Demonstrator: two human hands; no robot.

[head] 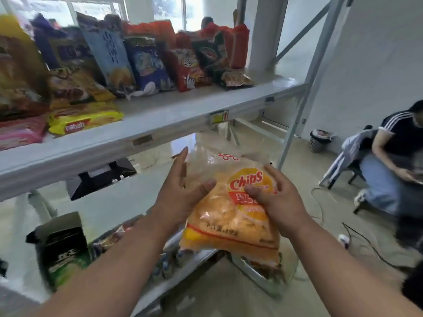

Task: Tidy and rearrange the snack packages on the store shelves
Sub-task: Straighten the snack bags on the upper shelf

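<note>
Chip bag (pixel 231 216): light, soft, crushable. Pinched by right hand (pixel 272 202) at side; left hand (pixel 180 193) spread wide, steadying opposite side. Grip edges gently.

A row of snack packages (pixel 146 62) stands along the upper shelf (pixel 174 115), leaning back, with a biscuit pack (pixel 84 120) lying flat before them at the left. Below and in front of that shelf, the chips bag (pixel 231 211) sits between the left hand (pixel 180 191) and the right hand (pixel 274 197). A carton (pixel 61 248) stands on the lower shelf (pixel 160 287), at the left. A seated person (pixel 393 161) is far right, with a basket (pixel 319 140) on the floor to their left.
</note>
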